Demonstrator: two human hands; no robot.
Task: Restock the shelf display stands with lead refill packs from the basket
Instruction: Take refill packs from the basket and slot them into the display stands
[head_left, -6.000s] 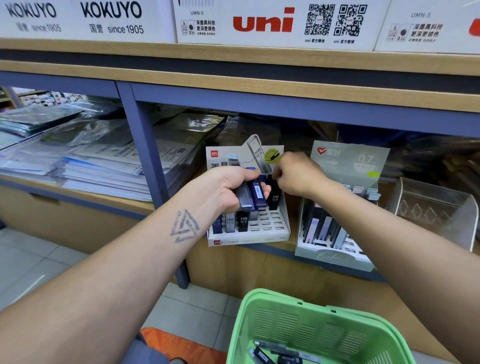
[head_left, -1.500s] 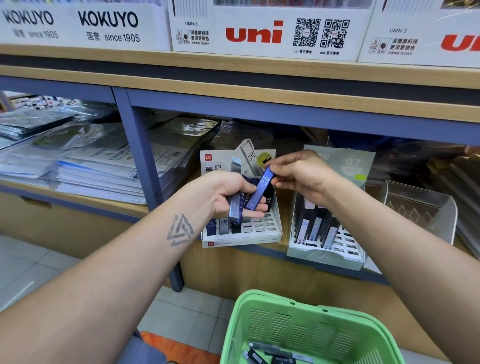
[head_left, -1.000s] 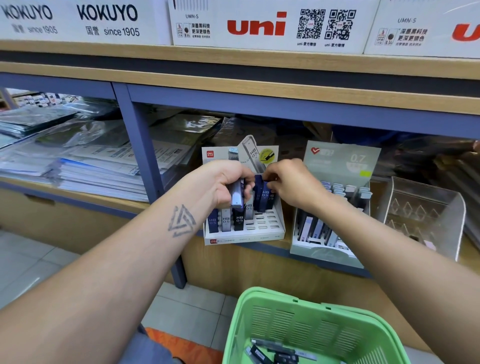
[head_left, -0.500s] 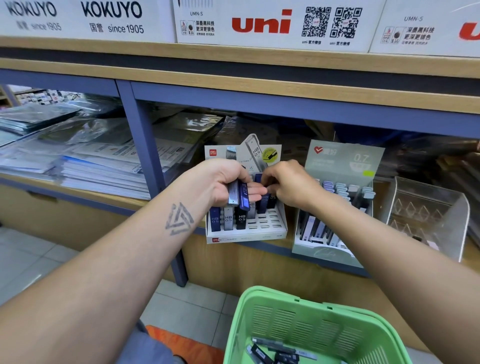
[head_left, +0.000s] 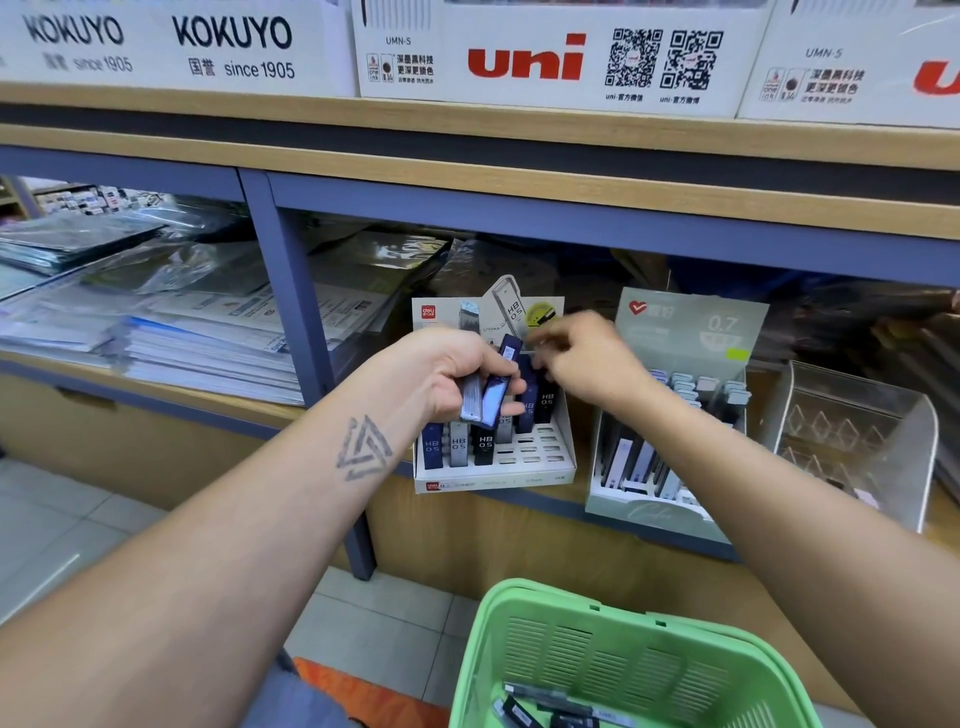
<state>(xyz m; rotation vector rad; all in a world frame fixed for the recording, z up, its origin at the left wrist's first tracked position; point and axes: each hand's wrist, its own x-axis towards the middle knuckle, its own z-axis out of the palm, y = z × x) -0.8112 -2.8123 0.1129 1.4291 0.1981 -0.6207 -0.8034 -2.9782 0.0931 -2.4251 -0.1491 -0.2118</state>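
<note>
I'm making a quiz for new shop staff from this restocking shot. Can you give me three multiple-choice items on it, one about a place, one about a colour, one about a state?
1. Where does the white HB 0.5 stand sit relative to the pale green 0.7 stand?
A. To its left
B. To its right
C. On the shelf above it

2. What colour is the basket?
A. Blue
B. Green
C. Red

3. What is the left hand doing?
A. Resting flat on the shelf
B. Hanging empty
C. Holding lead refill packs

Answers:
1. A, the white stand is nearer the blue shelf post.
2. B, its slotted walls are light green.
3. C, its fingers curl round a grey pack and a dark blue one.
</note>
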